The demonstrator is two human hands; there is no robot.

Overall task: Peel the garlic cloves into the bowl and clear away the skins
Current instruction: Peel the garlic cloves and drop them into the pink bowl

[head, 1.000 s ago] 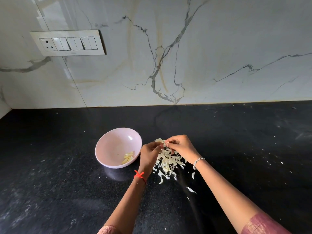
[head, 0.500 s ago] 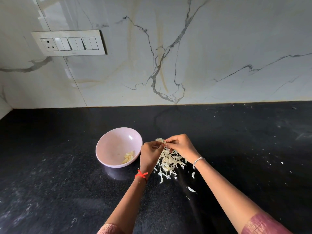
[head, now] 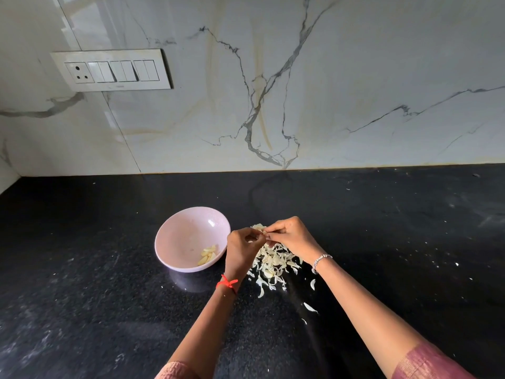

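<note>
Both hands meet fingertip to fingertip above far edge of skin pile [head: 273, 262]. Left hand [head: 241, 248] curled, thumb and forefinger pinching garlic piece [head: 264, 234]; right hand [head: 287, 236] pinching same piece from opposite side. Piece mostly hidden by fingers. Peeled cloves [head: 208, 254] in pink bowl [head: 175, 236], just left of left hand, on black counter [head: 109, 283].

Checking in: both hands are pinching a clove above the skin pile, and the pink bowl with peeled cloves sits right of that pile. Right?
Not quite. In the head view the pink bowl, holding the peeled cloves, sits left of the skin pile, not right. The rest holds: the left hand and right hand pinch a clove above the pile.
</note>
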